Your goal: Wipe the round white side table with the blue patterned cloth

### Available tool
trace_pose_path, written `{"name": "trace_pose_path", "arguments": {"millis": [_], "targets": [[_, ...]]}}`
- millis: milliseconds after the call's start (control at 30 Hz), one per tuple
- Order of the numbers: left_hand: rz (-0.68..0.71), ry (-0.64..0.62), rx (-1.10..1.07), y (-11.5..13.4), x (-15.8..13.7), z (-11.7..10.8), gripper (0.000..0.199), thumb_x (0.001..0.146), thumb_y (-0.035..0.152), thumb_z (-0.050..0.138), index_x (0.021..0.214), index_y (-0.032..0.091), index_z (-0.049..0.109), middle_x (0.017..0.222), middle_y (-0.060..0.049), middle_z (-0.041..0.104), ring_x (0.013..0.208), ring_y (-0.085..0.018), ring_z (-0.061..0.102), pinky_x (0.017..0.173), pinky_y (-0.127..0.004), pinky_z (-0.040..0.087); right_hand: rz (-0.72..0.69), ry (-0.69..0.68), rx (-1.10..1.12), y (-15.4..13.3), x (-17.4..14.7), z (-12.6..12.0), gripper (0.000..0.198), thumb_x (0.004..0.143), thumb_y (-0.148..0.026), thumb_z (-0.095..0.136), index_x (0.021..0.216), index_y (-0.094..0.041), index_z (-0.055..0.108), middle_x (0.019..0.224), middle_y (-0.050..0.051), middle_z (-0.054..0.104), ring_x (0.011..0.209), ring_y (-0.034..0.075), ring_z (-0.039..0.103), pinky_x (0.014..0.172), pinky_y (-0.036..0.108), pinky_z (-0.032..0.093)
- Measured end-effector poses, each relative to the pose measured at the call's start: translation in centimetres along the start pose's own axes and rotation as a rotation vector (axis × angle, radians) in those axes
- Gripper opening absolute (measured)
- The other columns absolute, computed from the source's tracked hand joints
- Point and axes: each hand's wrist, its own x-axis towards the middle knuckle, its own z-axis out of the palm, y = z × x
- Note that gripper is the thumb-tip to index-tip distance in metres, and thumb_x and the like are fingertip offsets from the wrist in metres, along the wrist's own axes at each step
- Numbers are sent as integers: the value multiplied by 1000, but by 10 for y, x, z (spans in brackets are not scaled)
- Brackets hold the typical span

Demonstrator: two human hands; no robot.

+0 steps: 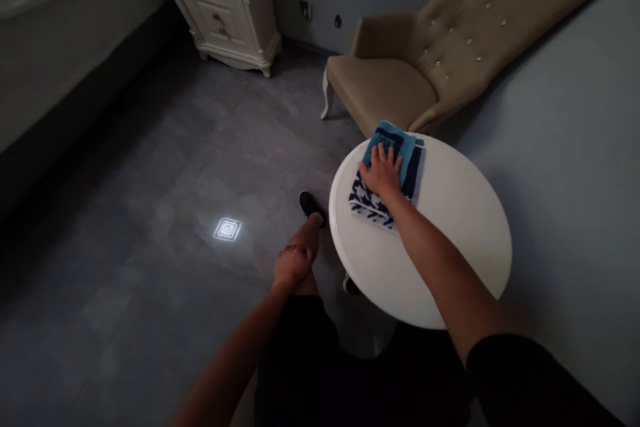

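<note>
A folded towel (414, 163) in blue, navy and white, with a dark jagged pattern on its near part, lies on the round white table (450, 233). On top of it rests my right hand (383, 172), open and flat with the fingers spread, pressing on the cloth and covering part of it. My left hand (293, 264) lies on my left knee, away from the table. Its fingers look curled in and closed, with no object visible in them.
A tan tufted armchair (385, 80) stands just behind the table. A cream cabinet with drawers (220, 10) is against the far wall, and a bed (65, 47) fills the left. The floor carries a bright square light patch (227, 229). My shoe (311, 205) is beside the table.
</note>
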Motion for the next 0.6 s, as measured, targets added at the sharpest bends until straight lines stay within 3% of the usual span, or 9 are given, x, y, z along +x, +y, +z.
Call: {"name": "trace_pose_path", "arguments": {"millis": [167,300,467,600], "targets": [[17,4,-3,-8,7,3,51,115,45,46,133,22,88,137,-19,83,126,-36,79,108,-43,59,48,13,-25,19,90,-3,90,117,-64,24,187,-9,32,190,18,16,177,46,12,141,77,12],[-4,-6,13,-9,9,3,51,116,45,45,128,19,88,136,-20,82,129,-36,78,110,-42,59,79,38,-24,24,116,-5,89,117,-64,22,183,-8,41,187,21,24,175,49,17,138,81,11],[-10,3,0,-3,10,-3,52,116,47,46,132,20,87,137,-19,83,130,-35,78,110,-41,58,36,-10,-9,10,88,-10,86,117,-62,27,189,-13,31,191,14,13,178,46,9,142,76,7],[-42,2,-45,9,2,-12,54,117,49,45,139,20,85,141,-20,81,131,-35,78,112,-40,57,-31,-26,-15,-16,20,-6,88,117,-64,31,190,-14,26,192,10,7,179,45,6,143,75,8]]}}
